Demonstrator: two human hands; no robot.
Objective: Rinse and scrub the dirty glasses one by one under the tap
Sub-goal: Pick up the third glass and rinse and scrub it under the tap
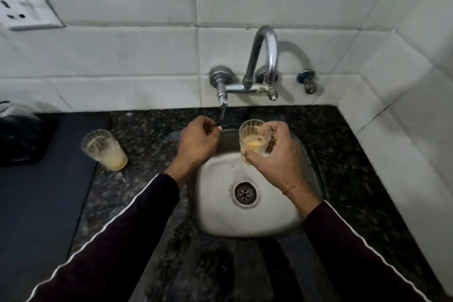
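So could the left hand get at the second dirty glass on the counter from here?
Probably yes: the second glass stands alone on the counter, just left of the left hand, nothing between them. That hand would first have to let go of the black tap lever.

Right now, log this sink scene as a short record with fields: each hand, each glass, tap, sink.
left hand: left hand pinches the black tap lever
right hand: right hand holds the held glass in a curled grip, above the sink
held glass: orange residue at the bottom, film on the walls
second glass: countertop glass stands on the dark stone left of the sink, also dirty
tap: spout arches from the tiled wall; no water visible
sink: steel sink, drain uncovered
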